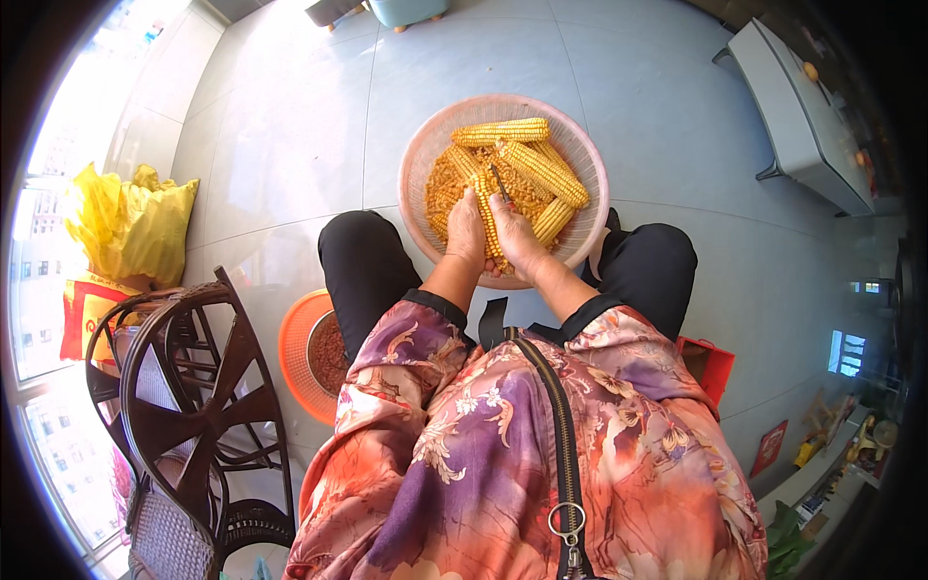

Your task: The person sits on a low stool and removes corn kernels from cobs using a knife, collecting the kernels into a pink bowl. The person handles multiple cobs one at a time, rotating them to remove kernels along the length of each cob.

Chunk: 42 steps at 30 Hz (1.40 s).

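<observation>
A round pink plastic basket (596, 156) sits between my knees with loose yellow kernels (444, 190) and several whole corn cobs (544, 172) in it. Over its near side, my left hand (466, 228) is closed around the left side of an ear of corn (487, 217), which points away from me. My right hand (516, 233) lies against the right side of that same ear and grips a small pointed tool (499, 183) with a dark metal shaft; the tool's exact kind cannot be told. Part of its handle is hidden by the fingers.
An orange plastic basket (296, 362) with a bowl of reddish bits (330, 351) stands by my left leg. Dark rattan chairs (210, 413) and a yellow plastic bag (138, 225) are further left. A red box (714, 370) lies by my right side; a white table-like piece (794, 109) stands upper right.
</observation>
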Available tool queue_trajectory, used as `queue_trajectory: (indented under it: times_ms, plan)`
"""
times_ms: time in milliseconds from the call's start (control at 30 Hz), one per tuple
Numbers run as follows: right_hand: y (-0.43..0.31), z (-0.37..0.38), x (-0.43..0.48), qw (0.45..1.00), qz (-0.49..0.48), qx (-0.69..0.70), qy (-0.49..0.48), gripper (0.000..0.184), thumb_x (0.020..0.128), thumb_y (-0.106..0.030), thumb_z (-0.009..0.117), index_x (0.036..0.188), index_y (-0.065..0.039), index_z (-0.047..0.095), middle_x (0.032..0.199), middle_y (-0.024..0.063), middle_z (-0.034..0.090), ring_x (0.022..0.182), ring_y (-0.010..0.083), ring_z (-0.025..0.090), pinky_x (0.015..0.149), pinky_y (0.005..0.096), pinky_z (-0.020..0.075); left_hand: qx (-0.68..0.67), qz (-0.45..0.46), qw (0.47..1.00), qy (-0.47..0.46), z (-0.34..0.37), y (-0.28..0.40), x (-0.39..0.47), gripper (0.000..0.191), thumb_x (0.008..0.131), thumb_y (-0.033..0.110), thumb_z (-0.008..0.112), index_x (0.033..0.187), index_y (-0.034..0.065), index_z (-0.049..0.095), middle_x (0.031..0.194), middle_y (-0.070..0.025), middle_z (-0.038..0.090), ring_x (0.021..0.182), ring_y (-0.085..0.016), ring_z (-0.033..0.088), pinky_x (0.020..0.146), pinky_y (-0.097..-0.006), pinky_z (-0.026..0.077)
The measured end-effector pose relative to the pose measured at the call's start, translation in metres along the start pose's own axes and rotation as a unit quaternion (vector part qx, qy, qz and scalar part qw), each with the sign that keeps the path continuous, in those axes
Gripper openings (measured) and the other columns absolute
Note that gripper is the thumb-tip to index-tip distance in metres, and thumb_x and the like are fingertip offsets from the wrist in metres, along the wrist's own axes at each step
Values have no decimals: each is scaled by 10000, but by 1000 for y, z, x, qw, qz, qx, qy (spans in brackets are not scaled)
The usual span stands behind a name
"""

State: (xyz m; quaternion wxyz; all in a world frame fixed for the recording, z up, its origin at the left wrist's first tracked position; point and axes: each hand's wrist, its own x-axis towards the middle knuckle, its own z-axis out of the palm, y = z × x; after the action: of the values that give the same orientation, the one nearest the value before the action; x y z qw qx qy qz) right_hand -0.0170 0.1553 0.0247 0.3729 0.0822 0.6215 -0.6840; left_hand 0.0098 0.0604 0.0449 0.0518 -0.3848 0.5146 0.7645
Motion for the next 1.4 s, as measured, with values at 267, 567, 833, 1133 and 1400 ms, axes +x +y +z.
queue_trajectory:
  times_ms: [267, 567, 833, 1133, 1400]
  plan:
    - [-13, 3, -21, 999, 17, -47, -14, 605, 969, -579, 385, 981, -23, 623, 556, 66, 532, 328, 171, 472, 270, 287, 361, 16, 167, 984, 57, -10, -44, 45, 381, 1041, 310, 391, 1057, -8, 600, 892, -103, 636, 702, -214, 590, 649, -352, 501]
    - [-14, -8, -15, 997, 58, -29, -37, 563, 966, -581, 386, 940, -58, 591, 565, 60, 551, 337, 170, 498, 259, 283, 362, 13, 207, 977, 47, -12, -59, 69, 369, 1045, 286, 396, 992, -1, 620, 832, -49, 628, 691, -146, 574, 621, -316, 480]
    - [-11, -9, -5, 994, 28, 83, -68, 547, 970, -608, 357, 906, -104, 558, 595, 14, 558, 369, 132, 496, 283, 242, 349, -70, 55, 996, -3, -3, -29, 28, 351, 1004, 335, 448, 1127, 41, 596, 916, -71, 658, 746, -176, 622, 671, -310, 507]
    - [13, -7, 27, 969, -89, -226, 53, 773, 931, -652, 351, 1116, 31, 664, 1172, 319, 599, 1211, 394, 515, 1068, 385, 346, -1, 151, 987, 50, -1, -37, 28, 476, 1002, 399, 420, 1172, -10, 593, 1092, -128, 616, 968, -214, 569, 829, -349, 469]
    - [21, -6, 31, 983, -103, -136, 74, 743, 930, -596, 450, 1095, 106, 629, 1067, 266, 652, 1033, 324, 616, 922, 373, 450, -40, 222, 969, 95, -5, -68, 68, 404, 1023, 287, 439, 968, -49, 656, 824, -93, 656, 730, -169, 562, 690, -341, 473]
